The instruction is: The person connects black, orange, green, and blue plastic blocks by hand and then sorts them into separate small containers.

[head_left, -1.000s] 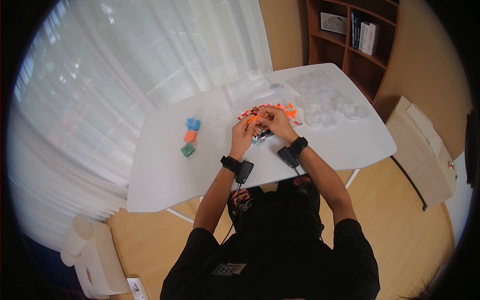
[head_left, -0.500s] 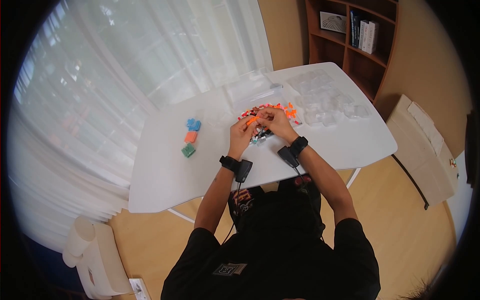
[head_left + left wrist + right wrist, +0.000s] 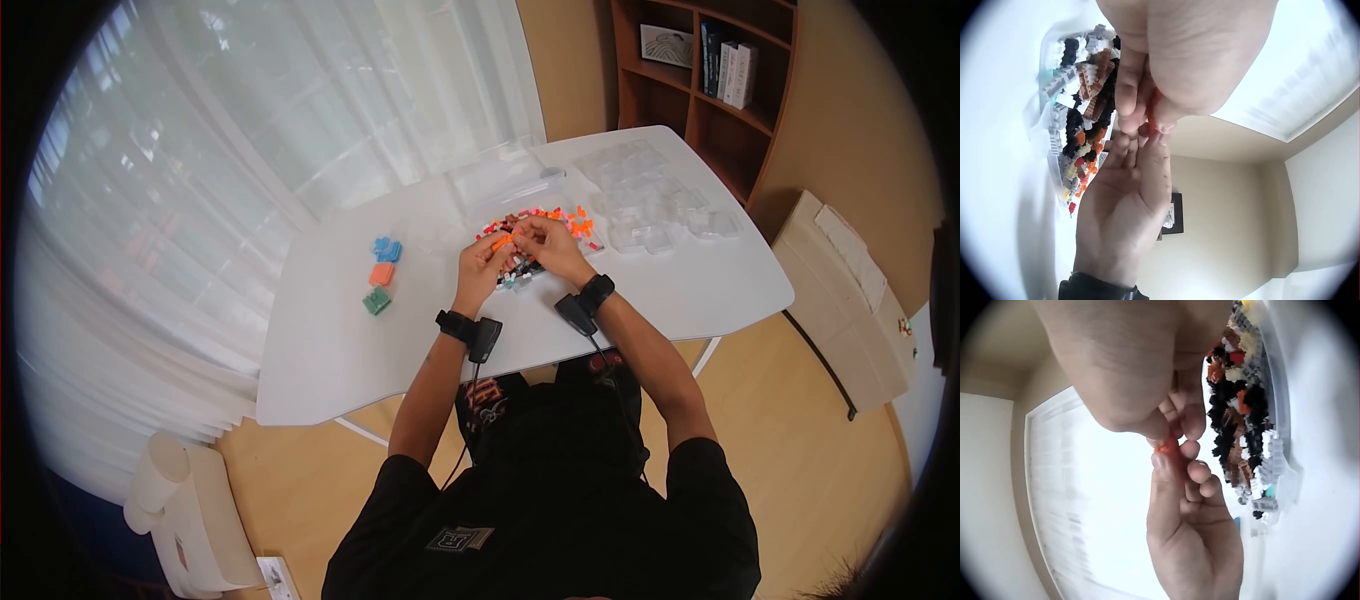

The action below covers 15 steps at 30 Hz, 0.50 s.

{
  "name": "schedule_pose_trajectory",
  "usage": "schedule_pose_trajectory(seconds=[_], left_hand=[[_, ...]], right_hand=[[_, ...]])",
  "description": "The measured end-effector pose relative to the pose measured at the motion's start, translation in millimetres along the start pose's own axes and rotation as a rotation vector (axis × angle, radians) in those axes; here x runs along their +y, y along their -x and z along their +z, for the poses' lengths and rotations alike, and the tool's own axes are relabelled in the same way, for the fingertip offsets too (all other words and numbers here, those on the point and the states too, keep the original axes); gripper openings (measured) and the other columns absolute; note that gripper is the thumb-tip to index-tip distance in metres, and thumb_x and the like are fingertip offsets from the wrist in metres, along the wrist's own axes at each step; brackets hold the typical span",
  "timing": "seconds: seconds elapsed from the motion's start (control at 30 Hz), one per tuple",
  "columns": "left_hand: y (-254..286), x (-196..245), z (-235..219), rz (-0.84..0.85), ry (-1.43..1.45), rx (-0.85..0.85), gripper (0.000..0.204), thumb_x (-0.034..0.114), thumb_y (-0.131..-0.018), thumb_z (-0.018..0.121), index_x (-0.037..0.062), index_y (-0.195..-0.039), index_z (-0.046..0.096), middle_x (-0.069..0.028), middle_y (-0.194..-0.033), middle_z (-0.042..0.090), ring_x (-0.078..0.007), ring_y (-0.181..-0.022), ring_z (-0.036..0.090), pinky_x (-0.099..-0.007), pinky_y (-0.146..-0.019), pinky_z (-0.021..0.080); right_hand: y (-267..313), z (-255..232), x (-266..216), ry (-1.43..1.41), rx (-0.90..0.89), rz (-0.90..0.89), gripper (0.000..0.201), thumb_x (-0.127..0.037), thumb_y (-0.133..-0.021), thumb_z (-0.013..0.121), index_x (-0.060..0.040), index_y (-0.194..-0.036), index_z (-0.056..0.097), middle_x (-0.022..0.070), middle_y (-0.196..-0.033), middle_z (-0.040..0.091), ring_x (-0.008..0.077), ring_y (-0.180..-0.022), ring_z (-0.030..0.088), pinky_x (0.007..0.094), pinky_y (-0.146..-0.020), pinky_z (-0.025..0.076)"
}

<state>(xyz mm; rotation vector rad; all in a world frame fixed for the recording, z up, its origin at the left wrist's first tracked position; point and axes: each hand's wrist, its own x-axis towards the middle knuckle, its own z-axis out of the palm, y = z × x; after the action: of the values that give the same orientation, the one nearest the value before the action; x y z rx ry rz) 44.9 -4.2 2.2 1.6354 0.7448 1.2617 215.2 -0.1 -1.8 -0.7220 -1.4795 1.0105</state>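
Both hands meet fingertip to fingertip — left hand (image 3: 482,262) and right hand (image 3: 548,246) pinching 1 orange brick (image 3: 1166,448) between them, above the brick pile (image 3: 540,232) near the table's (image 3: 330,350) far edge.

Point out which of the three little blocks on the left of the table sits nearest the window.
The blue block. It lies at the far end of the row, closest to the curtain; the orange block is in the middle and the green block is nearest the person.

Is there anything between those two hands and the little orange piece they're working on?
Nothing visible. Both the left hand and the right hand already pinch the orange piece between their fingertips, held up above the pile of small bricks on the white table.
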Motion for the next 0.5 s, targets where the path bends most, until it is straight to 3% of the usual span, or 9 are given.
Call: schedule_pose_trajectory(seconds=[0.13, 0.2, 0.3, 0.5], left_hand=[[-0.9, -1.6, -0.9, 0.007, 0.008, -0.007, 0.025, 0.006, -0.093, 0.057, -0.0064, -0.114, 0.059, -0.0065, -0.083, 0.064, -0.0095, -0.064, 0.058, -0.0228, -0.058, 0.048], [-0.8, -0.8, 0.3, 0.000, -0.003, -0.003, 0.025, 0.006, -0.093, 0.057, -0.0061, -0.114, 0.059, -0.0062, -0.082, 0.064, -0.0092, -0.063, 0.057, -0.0227, -0.058, 0.047], [1.1, 1.1, 5.7, -0.014, 0.004, 0.038, 0.023, 0.007, -0.093, 0.058, -0.0050, -0.113, 0.060, -0.0040, -0.079, 0.063, -0.0069, -0.062, 0.055, -0.0210, -0.056, 0.045], [0.3, 0.5, 4.0, -0.021, 0.028, 0.062, 0.022, 0.007, -0.093, 0.058, -0.0043, -0.111, 0.061, -0.0039, -0.076, 0.063, -0.0063, -0.061, 0.055, -0.0202, -0.054, 0.045]], right_hand=[[1.8, 7.9, -4.2, 0.123, 0.096, -0.173, 0.011, -0.004, -0.085, 0.065, 0.0018, -0.094, 0.061, 0.0039, -0.077, 0.064, 0.0074, -0.064, 0.057, 0.0225, -0.057, 0.046], [4.9, 6.4, -12.2, 0.319, 0.118, -0.298, 0.012, -0.004, -0.084, 0.064, 0.0031, -0.093, 0.061, 0.0103, -0.084, 0.065, 0.0132, -0.065, 0.061, 0.0250, -0.059, 0.048], [5.1, 7.5, -15.1, 0.334, 0.127, -0.305, 0.013, -0.004, -0.084, 0.064, 0.0039, -0.094, 0.061, 0.0138, -0.087, 0.064, 0.0175, -0.066, 0.062, 0.0267, -0.060, 0.049], [3.9, 10.0, -14.4, 0.390, 0.135, -0.361, 0.014, -0.004, -0.085, 0.063, 0.0041, -0.096, 0.062, 0.0134, -0.088, 0.065, 0.0162, -0.066, 0.063, 0.0265, -0.061, 0.050]])
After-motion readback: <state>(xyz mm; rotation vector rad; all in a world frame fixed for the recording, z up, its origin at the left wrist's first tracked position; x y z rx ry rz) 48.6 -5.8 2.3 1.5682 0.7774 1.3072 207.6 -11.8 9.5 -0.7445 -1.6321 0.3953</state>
